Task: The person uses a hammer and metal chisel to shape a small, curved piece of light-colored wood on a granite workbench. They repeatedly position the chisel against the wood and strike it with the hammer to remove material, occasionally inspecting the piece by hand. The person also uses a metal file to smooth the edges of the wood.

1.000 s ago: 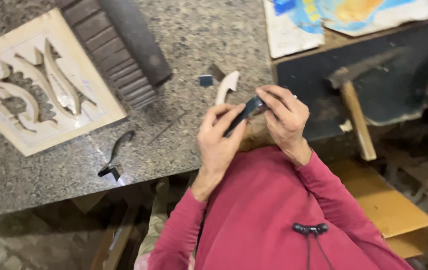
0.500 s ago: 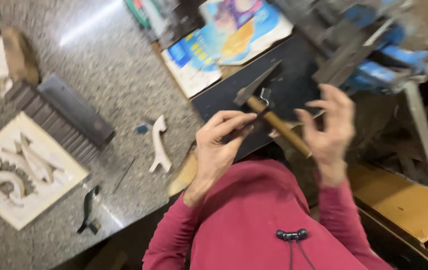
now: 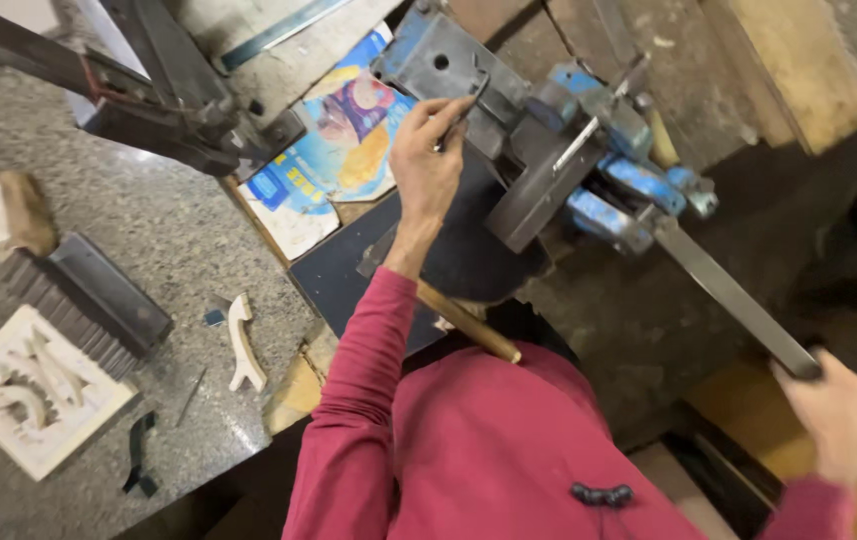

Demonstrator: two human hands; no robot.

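At blue vise [image 3: 549, 130]: left hand [image 3: 429, 165] now pinching thin tool; right hand [image 3: 834, 410] moved, grip closed on handle bar [image 3: 729, 290].

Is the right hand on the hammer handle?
No: the right hand grips the end of the vise's long metal lever, while the wooden hammer handle lies untouched under the left forearm.

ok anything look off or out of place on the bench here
Mostly the hammer handle: it pokes out past the bench edge under the left arm, toward the person's chest. A thin nail-like sliver lies loose beside the pale carved piece.
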